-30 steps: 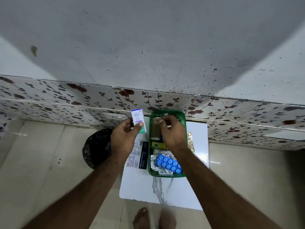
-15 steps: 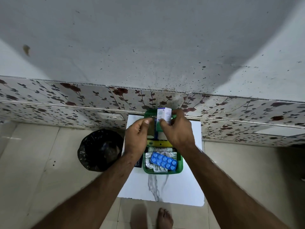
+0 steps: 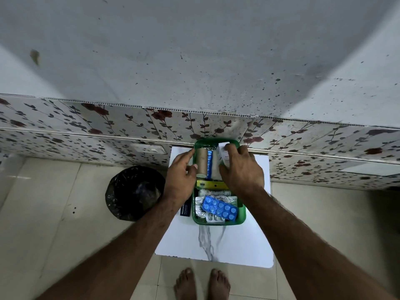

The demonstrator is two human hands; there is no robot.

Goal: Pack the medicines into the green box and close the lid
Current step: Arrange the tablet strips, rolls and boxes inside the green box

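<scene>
The green box [image 3: 242, 220] sits open on the white worktop [image 3: 238, 245], mostly filled. The right hand [image 3: 240, 169] grips a white carton [image 3: 224, 151] at its far end; the left hand [image 3: 181, 176], fingers loosely curled, steadies a brown roll [image 3: 201, 162]. A dark packet [image 3: 185, 210] remains outside; no lid is visible.

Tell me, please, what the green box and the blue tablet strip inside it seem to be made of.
The green box looks like moulded plastic: even colour, rounded corners and a slight gloss on its rim. The blue tablet strip looks like a plastic blister sheet, with rows of raised round bubbles that catch the light; its backing is hidden, so foil there is only likely.
</scene>
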